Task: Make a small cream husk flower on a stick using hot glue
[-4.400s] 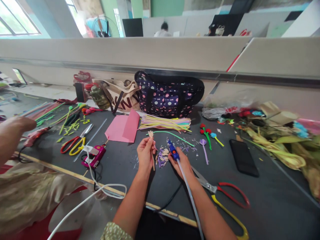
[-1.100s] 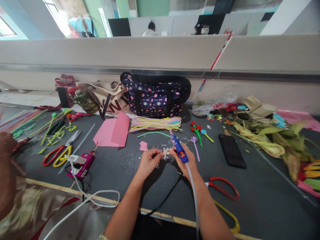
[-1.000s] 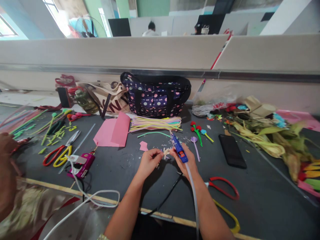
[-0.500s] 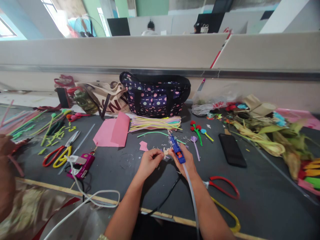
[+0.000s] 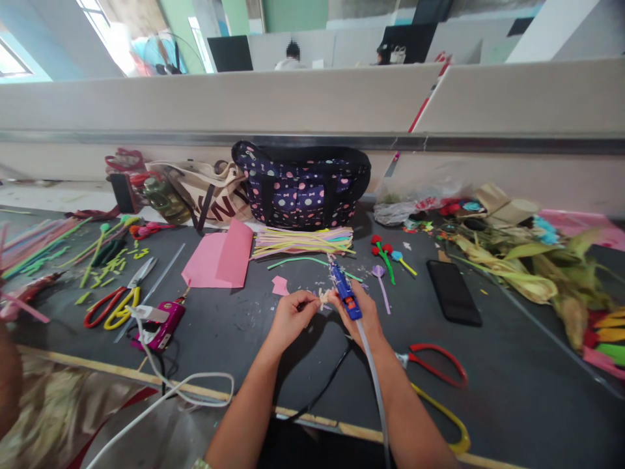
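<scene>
Partly hidden, v. small: beige pc [image 5: 324, 298] in pinched grip of L hand [image 5: 294, 316], blue glue gun [image 5: 346, 290] in R hand [image 5: 364, 315].

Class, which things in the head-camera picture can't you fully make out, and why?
All in the head view:
Glue gun: its grip is hidden by the right hand.
Pale piece at the left hand's fingertips: too small, partly covered by fingers.
Nearer scissors: blades hidden by the right forearm.
Neighbour's arm: cut off by the left edge.
Dotted bag: contents hidden by its cloth.
</scene>
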Available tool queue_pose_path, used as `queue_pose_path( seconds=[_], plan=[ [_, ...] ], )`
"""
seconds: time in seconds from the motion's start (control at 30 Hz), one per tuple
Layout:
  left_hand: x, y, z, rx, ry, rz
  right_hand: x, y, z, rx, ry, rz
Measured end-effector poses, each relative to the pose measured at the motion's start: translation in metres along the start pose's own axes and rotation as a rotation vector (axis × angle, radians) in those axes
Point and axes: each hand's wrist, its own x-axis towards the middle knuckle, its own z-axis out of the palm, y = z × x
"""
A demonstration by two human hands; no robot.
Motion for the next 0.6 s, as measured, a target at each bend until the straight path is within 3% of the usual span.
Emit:
queue_pose_path(
  seconds=[0.3,0.43,0.6],
  plan=[
    [-0.0005,-0.0015,-0.0003,-0.039,0.107,0.018,0.0009,-0.0013,0.0005,0.224,0.247,0.047],
    [-0.0018,-0.0030,0.0010,-0.086,0.170,0.031,0.0003,-0.0022,0.0036,0.340,0.232,0.061],
    [-0.0031,-0.0068,0.0043,-0.059,0.222,0.163,-0.0027,-0.0060,0.0073,0.446,0.185,0.046]
  ],
)
